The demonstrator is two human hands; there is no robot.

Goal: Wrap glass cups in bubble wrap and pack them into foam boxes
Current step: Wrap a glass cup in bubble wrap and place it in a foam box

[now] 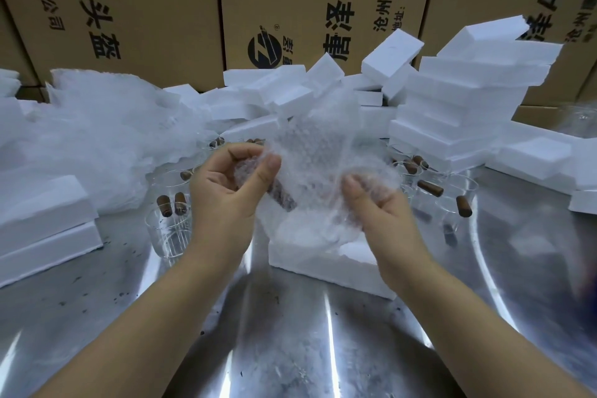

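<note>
Bubble wrap sheet (318, 152) bunched between your hands, raised above table (290, 349). Your left hand (223, 184) pinches its left edge, thumb against fingers; dark handle shows through wrap just beside that thumb. Your right hand (376, 203) cups wrap's lower right, fingers curled into it. Open foam box (329, 265) lies directly beneath on table. Bare glass cup (166, 233) with brown handle stands near your left wrist; more cups (452, 200) right of your right hand. Foam box stack (468, 100) behind, cardboard cartons (161, 10) at back.
</note>
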